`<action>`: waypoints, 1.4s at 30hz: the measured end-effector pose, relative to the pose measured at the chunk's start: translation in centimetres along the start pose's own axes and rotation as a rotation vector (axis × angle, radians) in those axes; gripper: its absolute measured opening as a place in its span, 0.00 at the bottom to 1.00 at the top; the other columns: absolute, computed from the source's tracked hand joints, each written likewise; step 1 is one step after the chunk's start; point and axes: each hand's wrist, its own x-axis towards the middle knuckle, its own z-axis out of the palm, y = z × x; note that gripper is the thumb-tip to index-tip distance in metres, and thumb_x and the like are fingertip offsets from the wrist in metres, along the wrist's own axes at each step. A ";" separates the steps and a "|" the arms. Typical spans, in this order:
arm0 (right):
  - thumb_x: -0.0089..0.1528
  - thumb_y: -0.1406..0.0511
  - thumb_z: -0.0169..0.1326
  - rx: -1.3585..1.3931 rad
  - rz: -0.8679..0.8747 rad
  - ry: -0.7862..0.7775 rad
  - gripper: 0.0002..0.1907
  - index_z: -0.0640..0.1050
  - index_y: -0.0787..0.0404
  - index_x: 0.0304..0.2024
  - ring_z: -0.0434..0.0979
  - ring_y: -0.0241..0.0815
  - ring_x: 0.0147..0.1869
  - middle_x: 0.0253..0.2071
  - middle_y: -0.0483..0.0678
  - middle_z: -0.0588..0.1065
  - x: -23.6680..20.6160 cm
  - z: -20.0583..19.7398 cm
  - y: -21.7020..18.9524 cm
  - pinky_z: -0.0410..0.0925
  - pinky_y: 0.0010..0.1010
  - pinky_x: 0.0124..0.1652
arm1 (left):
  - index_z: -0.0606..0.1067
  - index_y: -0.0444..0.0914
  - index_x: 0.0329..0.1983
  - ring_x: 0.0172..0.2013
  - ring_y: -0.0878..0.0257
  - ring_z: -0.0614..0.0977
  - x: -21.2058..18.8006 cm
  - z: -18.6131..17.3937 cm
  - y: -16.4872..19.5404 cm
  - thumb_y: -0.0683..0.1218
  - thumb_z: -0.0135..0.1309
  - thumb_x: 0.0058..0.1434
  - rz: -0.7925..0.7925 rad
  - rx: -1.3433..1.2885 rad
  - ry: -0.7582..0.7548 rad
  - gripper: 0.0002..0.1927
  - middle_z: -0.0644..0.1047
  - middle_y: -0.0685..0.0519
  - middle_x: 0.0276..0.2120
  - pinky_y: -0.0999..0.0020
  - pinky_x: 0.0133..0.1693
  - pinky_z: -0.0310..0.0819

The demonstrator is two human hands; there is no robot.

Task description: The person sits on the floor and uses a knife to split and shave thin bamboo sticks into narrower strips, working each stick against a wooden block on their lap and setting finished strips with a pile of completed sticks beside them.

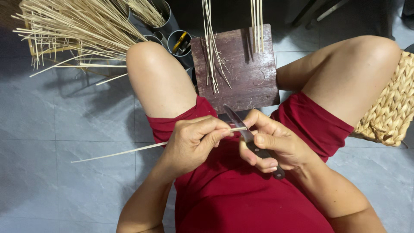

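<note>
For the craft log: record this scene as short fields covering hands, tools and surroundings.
left hand: pinches a thin pale strip near its end; the strip runs out to the left
right hand: grips a dark-handled knife, blade against the strip's tip
wooden block: dark, between the knees, loose strips lying on it
strip bundle: piled upper left
metal cans: beside the bundle
woven seat: at right
floor: grey tiles
</note>
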 end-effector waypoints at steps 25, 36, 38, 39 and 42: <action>0.71 0.64 0.53 -0.087 0.004 0.037 0.13 0.67 0.56 0.56 0.63 0.32 0.21 0.35 0.62 0.76 0.6 0.0 -0.7 0.57 0.22 0.19 | 0.81 0.36 0.41 0.24 0.69 0.79 0.1 -0.3 -0.3 0.41 0.56 0.68 0.004 0.018 -0.052 0.05 0.78 0.53 0.25 0.73 0.27 0.73; 0.72 0.65 0.51 -0.404 -0.143 0.031 0.11 0.68 0.61 0.54 0.66 0.33 0.22 0.37 0.64 0.79 -0.3 2.5 -1.1 0.63 0.23 0.24 | 0.80 0.37 0.47 0.33 0.60 0.82 0.1 -1.8 1.0 0.39 0.58 0.66 0.281 0.171 -0.063 0.07 0.79 0.51 0.33 0.66 0.35 0.77; 0.72 0.65 0.49 -0.562 -0.149 0.053 0.12 0.70 0.66 0.54 0.69 0.34 0.25 0.40 0.65 0.80 -1.9 4.4 -0.7 0.68 0.26 0.29 | 0.80 0.40 0.48 0.36 0.62 0.83 -0.5 -2.0 1.7 0.38 0.58 0.66 0.385 0.162 -0.070 0.08 0.80 0.55 0.37 0.68 0.39 0.79; 0.73 0.66 0.48 -0.621 -0.196 -0.029 0.10 0.69 0.65 0.53 0.71 0.38 0.28 0.40 0.62 0.79 -2.3 5.1 -0.7 0.70 0.29 0.34 | 0.80 0.42 0.48 0.38 0.62 0.84 -0.8 -2.1 2.1 0.38 0.58 0.66 0.438 0.158 -0.072 0.09 0.81 0.56 0.39 0.69 0.40 0.81; 0.76 0.66 0.47 -0.773 -0.319 -0.267 0.06 0.69 0.62 0.52 0.75 0.44 0.34 0.39 0.58 0.77 -3.1 6.7 -0.8 0.73 0.33 0.43 | 0.81 0.45 0.46 0.35 0.64 0.82 -1.8 -2.3 4.0 0.42 0.60 0.63 0.585 0.205 -0.082 0.09 0.81 0.59 0.37 0.70 0.37 0.74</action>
